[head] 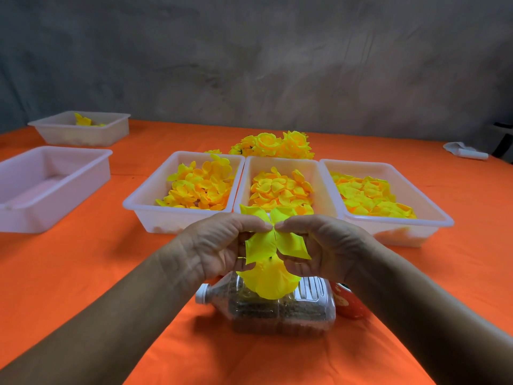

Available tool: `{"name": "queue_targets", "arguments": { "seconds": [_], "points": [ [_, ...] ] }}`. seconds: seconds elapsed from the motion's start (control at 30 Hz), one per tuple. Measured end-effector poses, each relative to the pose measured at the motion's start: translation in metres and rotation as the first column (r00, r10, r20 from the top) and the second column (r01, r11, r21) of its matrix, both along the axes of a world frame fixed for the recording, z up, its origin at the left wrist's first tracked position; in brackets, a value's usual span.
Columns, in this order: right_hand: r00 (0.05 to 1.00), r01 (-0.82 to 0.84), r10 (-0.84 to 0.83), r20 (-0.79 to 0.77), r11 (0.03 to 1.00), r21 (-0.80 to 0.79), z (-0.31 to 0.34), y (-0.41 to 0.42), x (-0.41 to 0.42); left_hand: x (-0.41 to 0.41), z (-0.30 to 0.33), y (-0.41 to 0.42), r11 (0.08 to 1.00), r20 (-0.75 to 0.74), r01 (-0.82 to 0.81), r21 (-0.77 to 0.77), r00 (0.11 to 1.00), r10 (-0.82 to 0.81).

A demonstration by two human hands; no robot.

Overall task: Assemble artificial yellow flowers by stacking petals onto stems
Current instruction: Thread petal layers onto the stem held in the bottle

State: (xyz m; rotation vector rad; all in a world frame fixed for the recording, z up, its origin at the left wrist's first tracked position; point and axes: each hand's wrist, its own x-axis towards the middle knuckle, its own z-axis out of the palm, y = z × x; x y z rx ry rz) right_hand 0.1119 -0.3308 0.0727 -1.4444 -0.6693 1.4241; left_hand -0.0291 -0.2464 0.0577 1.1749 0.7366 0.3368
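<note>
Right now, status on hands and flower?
Left hand and right hand both pinching the flower at its centre. Bottle lying directly beneath. Nothing blocking.

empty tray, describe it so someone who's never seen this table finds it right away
On the orange table, look left of the row of three white trays full of yellow petals. The empty tray sits alone at the left edge, nearer than the far tray holding a few petals.

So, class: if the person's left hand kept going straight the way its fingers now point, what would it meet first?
The left hand points right, across the yellow petal layer in its grip, so it would most likely meet the right hand first; their fingertips already almost touch. Depth looks roughly equal, though one view cannot confirm it.
</note>
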Motion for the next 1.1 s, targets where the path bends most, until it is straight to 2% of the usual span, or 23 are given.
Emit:
{"name": "queue_targets", "arguments": {
  "seconds": [0.13,0.47,0.6,0.77,0.93,1.1],
  "points": [
    [0.998,-0.009,0.009,-0.058,1.000,0.008,0.000,-0.001,0.000,-0.004,-0.005,0.003,0.995,0.081,0.101,0.025,0.991,-0.103],
    [0.995,0.001,0.003,-0.100,0.999,0.036,-0.006,-0.003,0.001,-0.006,-0.004,0.001,0.998,0.094,0.043,0.048,0.994,-0.048],
    [0.994,0.005,0.000,-0.113,0.999,0.047,-0.007,-0.003,0.001,-0.003,0.002,-0.005,0.997,0.107,-0.042,0.069,0.994,0.034],
    [0.991,0.021,-0.013,-0.130,0.998,0.059,-0.006,-0.001,0.000,0.000,0.003,-0.009,0.998,0.029,-0.048,0.050,0.999,0.046],
    [0.986,0.043,-0.033,-0.165,0.997,0.059,-0.007,0.000,-0.001,0.001,0.004,-0.010,0.992,0.022,-0.066,0.110,0.998,0.064],
    [0.987,0.031,-0.021,-0.162,0.998,0.058,-0.008,-0.001,-0.002,0.000,0.005,-0.009,0.995,-0.011,-0.075,0.071,0.997,0.076]
  ]
}}
